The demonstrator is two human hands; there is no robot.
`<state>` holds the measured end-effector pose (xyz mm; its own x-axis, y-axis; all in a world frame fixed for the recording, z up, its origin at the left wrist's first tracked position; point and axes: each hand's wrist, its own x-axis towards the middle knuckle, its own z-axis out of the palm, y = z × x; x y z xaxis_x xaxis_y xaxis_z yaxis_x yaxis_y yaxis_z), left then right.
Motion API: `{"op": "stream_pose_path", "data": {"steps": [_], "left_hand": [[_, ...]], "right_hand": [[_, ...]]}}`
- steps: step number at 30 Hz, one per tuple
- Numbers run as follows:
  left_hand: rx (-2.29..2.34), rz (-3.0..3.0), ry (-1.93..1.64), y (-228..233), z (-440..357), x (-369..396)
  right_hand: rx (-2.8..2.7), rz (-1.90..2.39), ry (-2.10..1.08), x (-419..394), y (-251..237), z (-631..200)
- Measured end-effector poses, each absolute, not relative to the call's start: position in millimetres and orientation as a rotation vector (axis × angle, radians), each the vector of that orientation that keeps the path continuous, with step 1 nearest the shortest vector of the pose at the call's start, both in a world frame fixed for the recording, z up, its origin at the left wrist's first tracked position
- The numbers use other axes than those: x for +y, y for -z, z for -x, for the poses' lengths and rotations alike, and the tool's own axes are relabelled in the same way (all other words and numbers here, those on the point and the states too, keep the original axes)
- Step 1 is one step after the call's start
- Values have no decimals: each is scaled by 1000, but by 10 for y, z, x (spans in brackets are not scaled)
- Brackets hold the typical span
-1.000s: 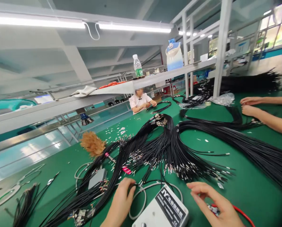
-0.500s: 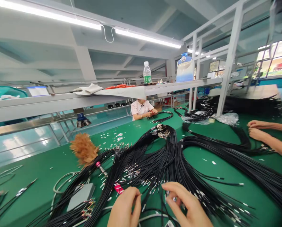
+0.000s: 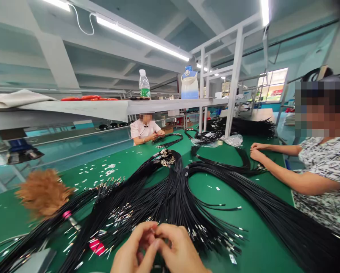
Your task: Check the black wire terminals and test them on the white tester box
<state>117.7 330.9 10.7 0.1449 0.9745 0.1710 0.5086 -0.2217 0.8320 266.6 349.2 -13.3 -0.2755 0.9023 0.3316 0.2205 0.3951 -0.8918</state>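
Note:
My left hand (image 3: 134,252) and my right hand (image 3: 180,252) meet at the bottom edge, fingertips pinched together over the metal-tipped ends of a big bundle of black wires (image 3: 170,197) on the green table (image 3: 261,242). Both hands seem to pinch wire ends between them, but the fingers hide what is held. A feather duster (image 3: 43,193) with a pink handle lies left of my hands.
A co-worker in a patterned top (image 3: 326,178) sits at the right, hands on another black wire bundle (image 3: 238,167). A second person (image 3: 144,129) works at the far end. A shelf overhead carries a bottle (image 3: 144,84) and a jug (image 3: 189,83). A grey box (image 3: 35,261) sits bottom left.
The view swung right and up, so the white tester box dropped out of sight. My hands came together from apart and now pinch at the wire ends.

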Motion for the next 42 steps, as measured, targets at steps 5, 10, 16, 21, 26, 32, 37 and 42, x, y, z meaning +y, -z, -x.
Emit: {"op": "stream_pose_path", "data": {"steps": [5,10,16,21,26,32,37,42], "left_hand": [[1403,-1523,-1059,-191,-1577,3337],[1415,-1315,-1077,-355,-1812,3438],[1374,-1282,-1083,-370,-1929,3527],[1284,-1223,-1092,-436,-1977,3569],[1351,-1288,-1037,-501,-1923,3555],[1441,-1290,-1018,-434,-1792,3499],[1425,-1183,-1005,-349,-1739,3522],[1336,-1093,-984,-283,-1657,3514]], "right_hand": [[-1325,758,-1368,3446,327,-2785],[-1197,764,-1460,3452,332,-2874],[-1062,813,-1439,3485,294,-2954],[-1011,838,-1397,3495,338,-2978],[-1206,1031,-1218,3475,298,-3030],[-1424,1180,-1027,3455,259,-3036],[-1650,1202,-674,3417,344,-3012],[-1690,1199,-441,3397,365,-3007]]}}
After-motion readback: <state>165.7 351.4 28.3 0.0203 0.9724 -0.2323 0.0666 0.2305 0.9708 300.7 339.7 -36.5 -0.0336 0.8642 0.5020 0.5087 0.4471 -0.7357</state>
